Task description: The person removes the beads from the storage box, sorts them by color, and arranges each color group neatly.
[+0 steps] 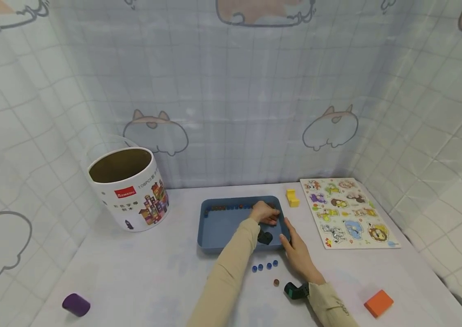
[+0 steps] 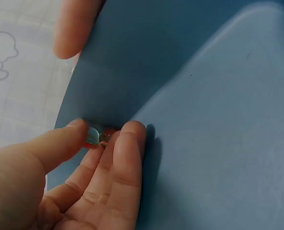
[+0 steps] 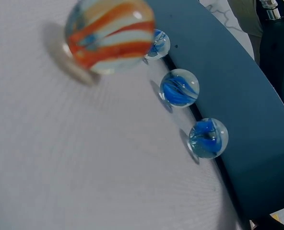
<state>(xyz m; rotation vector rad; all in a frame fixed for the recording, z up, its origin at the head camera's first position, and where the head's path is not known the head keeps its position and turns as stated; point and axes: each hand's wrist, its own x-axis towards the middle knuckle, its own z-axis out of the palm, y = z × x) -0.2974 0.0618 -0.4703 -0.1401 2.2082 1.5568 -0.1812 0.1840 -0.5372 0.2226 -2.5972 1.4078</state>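
My left hand (image 1: 264, 212) reaches into the right side of the shallow blue tray (image 1: 224, 249). In the left wrist view its thumb and curled fingers pinch a clear marble (image 2: 92, 136) beside the tray's wall, with a reddish marble (image 2: 107, 134) right against it, partly hidden by the fingers. A row of small blue and orange marbles (image 1: 219, 208) runs along the tray's back wall. My right hand (image 1: 299, 254) rests at the tray's right front corner, fingers straight along the side. Blue marbles (image 3: 179, 87) and an orange-striped marble (image 3: 111, 36) lie on the table before the tray.
A white printed bucket (image 1: 133, 204) stands left of the tray. To the right lie a yellow block (image 1: 292, 198) and an animal puzzle board (image 1: 343, 213). Nearer the front are a purple cylinder (image 1: 76, 304) and an orange block (image 1: 379, 303). Patterned curtains close off the back and sides.
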